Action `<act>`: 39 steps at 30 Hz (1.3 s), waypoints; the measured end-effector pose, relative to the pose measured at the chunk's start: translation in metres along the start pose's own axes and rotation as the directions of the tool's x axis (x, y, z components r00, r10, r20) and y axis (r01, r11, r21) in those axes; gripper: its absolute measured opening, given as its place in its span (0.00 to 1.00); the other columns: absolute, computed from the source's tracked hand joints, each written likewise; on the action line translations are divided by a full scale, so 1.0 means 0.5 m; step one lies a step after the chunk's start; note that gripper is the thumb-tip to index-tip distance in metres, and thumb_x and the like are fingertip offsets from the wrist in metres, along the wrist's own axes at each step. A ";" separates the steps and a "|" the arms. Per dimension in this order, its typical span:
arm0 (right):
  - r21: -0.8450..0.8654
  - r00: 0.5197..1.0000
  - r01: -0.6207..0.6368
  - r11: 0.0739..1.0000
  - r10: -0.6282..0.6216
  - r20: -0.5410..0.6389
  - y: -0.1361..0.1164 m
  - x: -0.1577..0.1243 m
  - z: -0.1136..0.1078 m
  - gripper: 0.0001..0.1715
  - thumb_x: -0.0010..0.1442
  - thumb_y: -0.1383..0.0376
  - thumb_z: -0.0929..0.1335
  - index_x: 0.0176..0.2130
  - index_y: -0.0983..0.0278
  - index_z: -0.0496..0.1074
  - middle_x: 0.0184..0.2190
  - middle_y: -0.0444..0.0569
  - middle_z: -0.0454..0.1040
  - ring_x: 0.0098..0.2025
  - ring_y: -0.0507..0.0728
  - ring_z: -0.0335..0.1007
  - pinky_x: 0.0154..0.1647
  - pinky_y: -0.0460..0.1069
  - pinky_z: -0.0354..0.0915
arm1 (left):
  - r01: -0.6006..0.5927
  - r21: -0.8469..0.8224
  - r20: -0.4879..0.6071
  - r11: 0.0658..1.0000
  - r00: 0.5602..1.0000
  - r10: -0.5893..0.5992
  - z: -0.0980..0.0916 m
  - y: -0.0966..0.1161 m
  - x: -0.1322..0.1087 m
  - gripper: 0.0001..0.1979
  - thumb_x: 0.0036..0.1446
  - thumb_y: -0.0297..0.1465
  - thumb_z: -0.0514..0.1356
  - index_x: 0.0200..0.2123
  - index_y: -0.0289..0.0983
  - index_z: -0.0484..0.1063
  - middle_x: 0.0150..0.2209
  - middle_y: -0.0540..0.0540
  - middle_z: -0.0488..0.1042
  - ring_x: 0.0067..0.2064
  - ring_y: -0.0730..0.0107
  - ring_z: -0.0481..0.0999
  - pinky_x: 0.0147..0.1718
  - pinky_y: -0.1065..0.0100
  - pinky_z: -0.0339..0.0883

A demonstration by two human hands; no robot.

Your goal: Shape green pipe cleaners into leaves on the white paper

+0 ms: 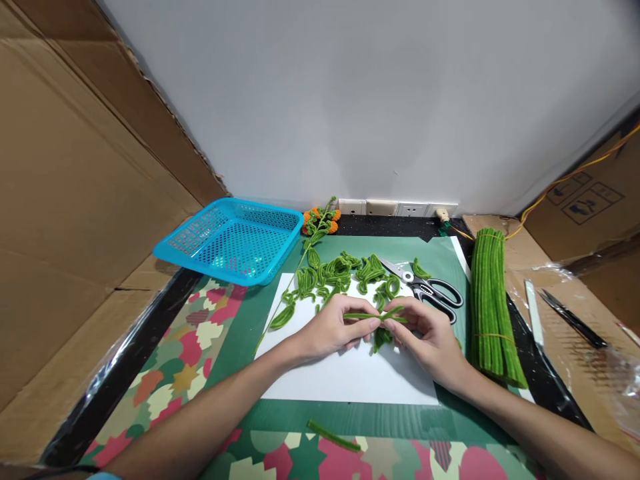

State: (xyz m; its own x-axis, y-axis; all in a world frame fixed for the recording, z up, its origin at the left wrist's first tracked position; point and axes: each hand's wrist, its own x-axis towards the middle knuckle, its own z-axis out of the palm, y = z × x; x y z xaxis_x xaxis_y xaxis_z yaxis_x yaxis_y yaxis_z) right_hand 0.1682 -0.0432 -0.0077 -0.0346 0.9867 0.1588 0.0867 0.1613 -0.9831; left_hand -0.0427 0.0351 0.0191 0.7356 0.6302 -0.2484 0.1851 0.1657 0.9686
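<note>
Between both hands is a green fuzzy pipe cleaner (361,316), held above a white sheet of paper (345,383). My left hand (334,328) pinches it from the left with thumb and fingers. From the right, my right hand (425,333) pinches it near the point where strands cross. Behind the hands lies a pile of bent green pipe cleaner pieces (335,272). To its right rest scissors (425,288), blades partly apart. A stem with green leaves and orange flowers (314,233) lies at the left of the pile. One loose pipe cleaner piece (334,437) lies near the front edge.
A blue plastic basket (227,277) stands at back left. On the right is a tied bundle of long green pipe cleaners (493,307), with a white-bladed knife (534,313) and black-handled pliers (575,320) beyond it. Cardboard (75,167) and a wall (380,100) enclose the table.
</note>
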 end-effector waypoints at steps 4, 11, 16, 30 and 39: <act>0.008 1.000 -0.002 1.000 0.002 0.010 0.001 -0.003 0.000 0.09 0.70 0.58 0.73 0.42 0.61 0.80 0.29 0.46 0.79 0.24 0.52 0.71 0.24 0.48 0.68 | -0.008 0.074 0.049 0.997 0.999 0.004 -0.001 0.000 -0.003 0.21 0.67 0.47 0.65 0.35 0.33 0.78 0.27 0.49 0.73 0.21 0.80 0.63 0.20 0.73 0.55; 0.055 0.987 0.033 0.998 -0.023 -0.160 0.005 -0.002 0.002 0.08 0.70 0.59 0.74 0.39 0.62 0.79 0.24 0.43 0.76 0.21 0.53 0.71 0.23 0.48 0.68 | 0.015 -0.064 0.049 0.998 0.999 -0.012 -0.002 -0.006 0.001 0.29 0.72 0.53 0.55 0.35 0.31 0.77 0.22 0.55 0.57 0.23 0.78 0.53 0.22 0.72 0.46; 0.070 0.965 0.090 0.993 -0.069 -0.252 0.000 -0.001 0.004 0.06 0.69 0.62 0.74 0.39 0.61 0.79 0.23 0.42 0.76 0.21 0.52 0.71 0.21 0.46 0.68 | 0.022 -0.166 0.006 0.986 1.000 -0.021 0.004 -0.012 0.002 0.28 0.72 0.53 0.54 0.28 0.36 0.66 0.20 0.58 0.54 0.21 0.79 0.49 0.20 0.71 0.40; 0.231 0.964 0.088 0.969 -0.025 -0.265 -0.006 0.008 0.001 0.05 0.69 0.62 0.75 0.44 0.60 0.79 0.28 0.46 0.82 0.26 0.56 0.81 0.27 0.50 0.79 | 0.004 -0.170 0.001 0.985 1.000 -0.004 -0.002 -0.022 0.005 0.27 0.72 0.52 0.56 0.30 0.35 0.67 0.19 0.58 0.55 0.20 0.80 0.49 0.21 0.72 0.43; 0.261 0.960 0.088 0.961 -0.012 -0.281 -0.002 0.005 -0.003 0.06 0.71 0.60 0.73 0.45 0.59 0.79 0.29 0.46 0.81 0.27 0.57 0.80 0.27 0.52 0.79 | 0.007 -0.148 0.003 0.989 1.000 -0.006 -0.001 -0.019 0.005 0.27 0.71 0.52 0.56 0.31 0.34 0.70 0.20 0.58 0.55 0.21 0.80 0.48 0.21 0.72 0.43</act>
State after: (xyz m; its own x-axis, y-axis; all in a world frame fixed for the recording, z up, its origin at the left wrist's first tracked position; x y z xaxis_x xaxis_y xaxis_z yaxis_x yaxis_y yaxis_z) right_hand 0.1694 -0.0407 -0.0064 0.2452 0.9507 0.1897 -0.1796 0.2368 -0.9548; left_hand -0.0432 0.0354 0.0091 0.7361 0.6272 -0.2545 0.0913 0.2806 0.9555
